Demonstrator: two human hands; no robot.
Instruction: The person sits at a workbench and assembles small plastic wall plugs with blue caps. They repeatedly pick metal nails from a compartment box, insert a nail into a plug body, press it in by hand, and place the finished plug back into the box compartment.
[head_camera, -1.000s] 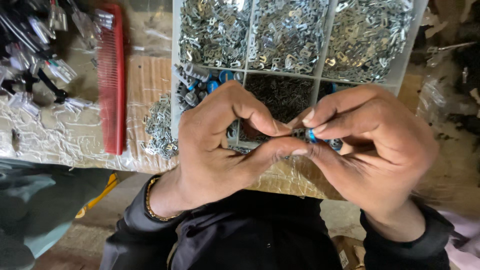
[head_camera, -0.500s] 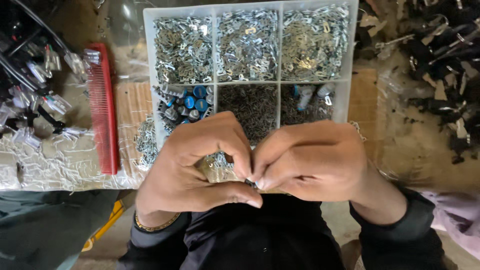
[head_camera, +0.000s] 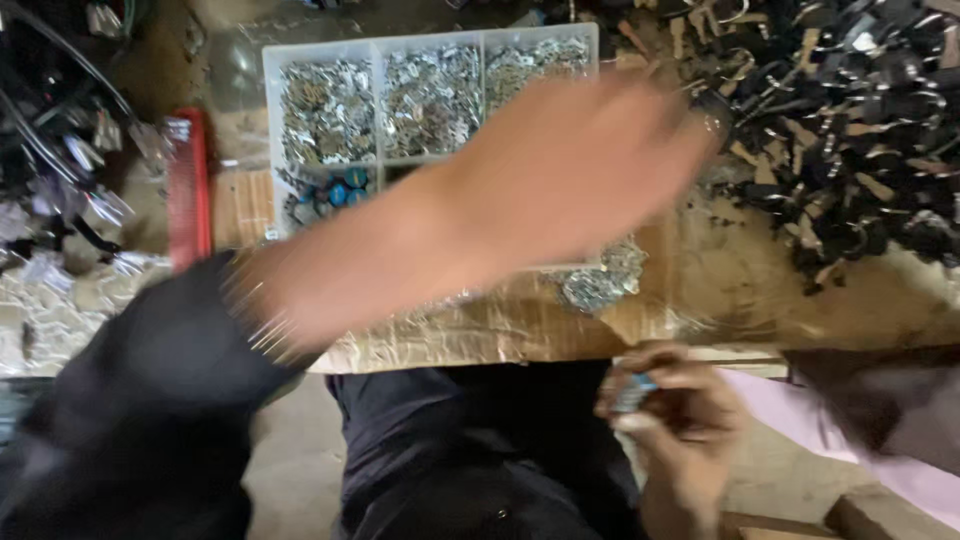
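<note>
My left hand (head_camera: 600, 160) stretches across to the right, blurred by motion, fingers extended over the right side of a white compartment tray (head_camera: 270, 100); nothing shows in it. Its dark sleeve fills the lower left. My right hand (head_camera: 675, 425) is low, near my lap below the board's edge, fingers closed on a small blue and silver piece (head_camera: 632, 392). The tray holds several compartments of small silver metal parts and one with blue round parts (head_camera: 340, 190).
A heap of black and tan hardware (head_camera: 860, 130) lies at the right. A red comb-like tool (head_camera: 188, 190) sits left of the tray, with dark clips (head_camera: 60, 150) beyond. Loose silver parts (head_camera: 600, 285) lie on the plastic-covered wooden board (head_camera: 500, 335). Pink cloth (head_camera: 800, 420) at lower right.
My hands, joined over the tray before, have parted. The left arm swung across to the right; the right hand dropped toward my lap with the blue piece. The view shifted right.
</note>
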